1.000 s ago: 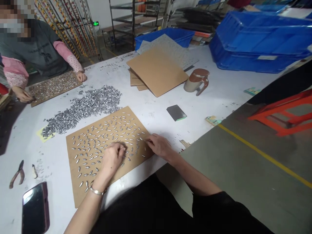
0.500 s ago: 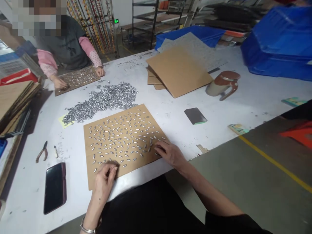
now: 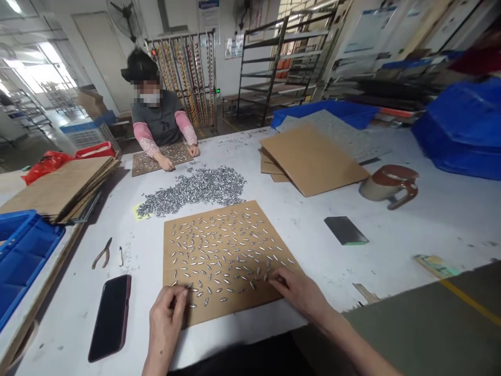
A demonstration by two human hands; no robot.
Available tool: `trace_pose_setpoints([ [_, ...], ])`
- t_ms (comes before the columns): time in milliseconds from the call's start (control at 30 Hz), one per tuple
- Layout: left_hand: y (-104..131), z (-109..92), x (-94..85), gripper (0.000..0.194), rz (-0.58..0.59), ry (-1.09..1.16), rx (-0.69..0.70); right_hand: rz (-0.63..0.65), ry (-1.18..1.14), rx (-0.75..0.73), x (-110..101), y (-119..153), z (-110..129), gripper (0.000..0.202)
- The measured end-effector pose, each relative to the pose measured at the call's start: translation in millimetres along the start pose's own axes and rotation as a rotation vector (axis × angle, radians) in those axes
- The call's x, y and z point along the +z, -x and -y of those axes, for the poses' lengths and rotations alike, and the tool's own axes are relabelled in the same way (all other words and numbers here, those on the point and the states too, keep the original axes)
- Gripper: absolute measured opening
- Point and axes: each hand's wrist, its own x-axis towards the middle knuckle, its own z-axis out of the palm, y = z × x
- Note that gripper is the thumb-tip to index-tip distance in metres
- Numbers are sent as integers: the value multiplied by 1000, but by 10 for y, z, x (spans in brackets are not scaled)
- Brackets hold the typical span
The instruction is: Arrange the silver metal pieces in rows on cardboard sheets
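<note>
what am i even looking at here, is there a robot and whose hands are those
No robot here: these are a person's own bare hands. All the pictures come from one camera worn on that person's head, looking forward and down.

On the white table lies a brown board dotted with small metal pieces; a pile of metal pieces sits beyond it. The left hand is at the board's near left corner, the right hand at its right side. Both have fingertips near pieces, but I can't tell if either grips one.

Pliers and a phone lie to the left. Across the table sits a co-worker.
</note>
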Motion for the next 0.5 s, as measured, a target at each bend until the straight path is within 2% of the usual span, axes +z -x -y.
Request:
trace_pose_setpoints([
  [100, -80, -6, -3, 36, -67, 139, -113, -30, 89, -34, -314, -474, 68, 25],
  [167, -183, -39, -8, 36, -144, 287, -215, -81, 169, -64, -501, -979, 163, 27],
  [267, -382, -111, -24, 37, -277, 633, -365, 29, 252, -74, -627, -1885, 331, 27],
  [333, -497, -144, -55, 39, -348, 887, -437, 118, 301, 49, -576, -2449, 423, 41],
  [400, -569, -146, -105, 41, -398, 1048, -491, 188, 334, 222, -427, -2891, 490, 61],
  [500, -612, -84, -189, 41, -489, 1096, -566, 224, 356, 348, -99, -3271, 556, 88],
])
